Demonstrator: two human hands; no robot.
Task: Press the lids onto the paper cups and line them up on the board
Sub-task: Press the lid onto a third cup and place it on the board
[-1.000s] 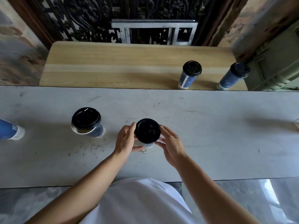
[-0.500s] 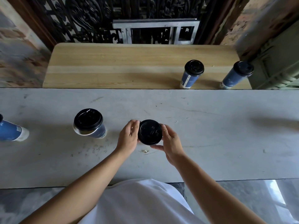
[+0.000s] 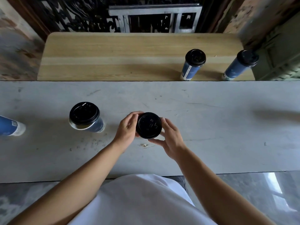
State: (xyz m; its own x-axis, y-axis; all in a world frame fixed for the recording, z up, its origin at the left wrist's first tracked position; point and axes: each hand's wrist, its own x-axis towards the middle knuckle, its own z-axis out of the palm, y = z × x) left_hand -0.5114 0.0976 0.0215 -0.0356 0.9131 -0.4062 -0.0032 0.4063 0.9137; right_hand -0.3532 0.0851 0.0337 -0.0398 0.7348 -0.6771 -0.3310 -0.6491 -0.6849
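Lidded paper cup (image 3: 148, 125) sits between both hands over the tabletop (image 3: 211, 127): left hand (image 3: 127, 130) and right hand (image 3: 168, 140) curl around its lid rim, gripping.

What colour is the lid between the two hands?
Black; the lid shows best in the head view.

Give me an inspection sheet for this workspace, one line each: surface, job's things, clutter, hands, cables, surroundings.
Surface: grey counter, scuffed; wooden board behind it.
Job's things: on the board's right end, inner cup and outer cup, both lidded; third cup on the counter, lid seemingly askew; blue cup cut off at the left edge; black lid between the hands, its cup hidden beneath.
Clutter: pale scrap on the counter near the hands.
Hands: left hand and right hand both grip the black lid's rim.
Cables: nothing seen.
Surroundings: carved dark screen, metal frame, green cabinet at right.
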